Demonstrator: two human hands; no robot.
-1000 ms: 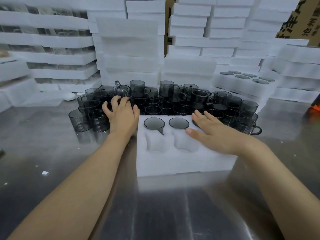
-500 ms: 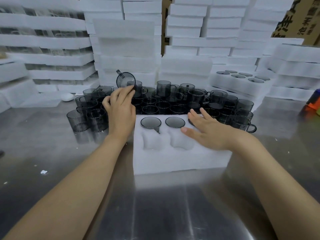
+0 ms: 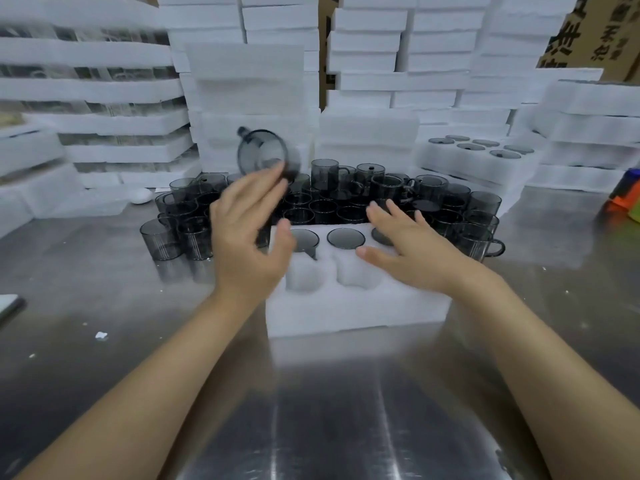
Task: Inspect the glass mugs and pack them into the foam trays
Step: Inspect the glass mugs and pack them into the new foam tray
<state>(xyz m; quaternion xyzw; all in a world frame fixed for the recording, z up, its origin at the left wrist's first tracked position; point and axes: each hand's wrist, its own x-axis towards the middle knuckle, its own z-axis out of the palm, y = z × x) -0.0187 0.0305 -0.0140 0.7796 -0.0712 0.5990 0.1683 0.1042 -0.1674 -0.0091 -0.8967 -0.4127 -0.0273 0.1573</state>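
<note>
A white foam tray (image 3: 346,306) lies on the steel table in front of me. Its back row holds two smoky grey glass mugs (image 3: 346,237), and a third is partly under my right hand (image 3: 412,251), which rests flat on the tray with straight fingers. The front pockets (image 3: 304,275) are empty. My left hand (image 3: 246,233) is raised and blurred. Its fingertips hold a tilted glass mug (image 3: 265,154) by the lower rim, mouth toward me, thumb spread away. A crowd of loose mugs (image 3: 381,199) stands behind the tray.
Tall stacks of white foam trays (image 3: 242,81) wall off the back and both sides. A filled tray (image 3: 478,150) sits at the back right. A cardboard box (image 3: 595,29) is at the top right, a coloured object (image 3: 627,199) at the right edge.
My left hand has picked a mug out of the cluster and lifted it up, tilting it on its side. My right hand stays on the tray.
</note>
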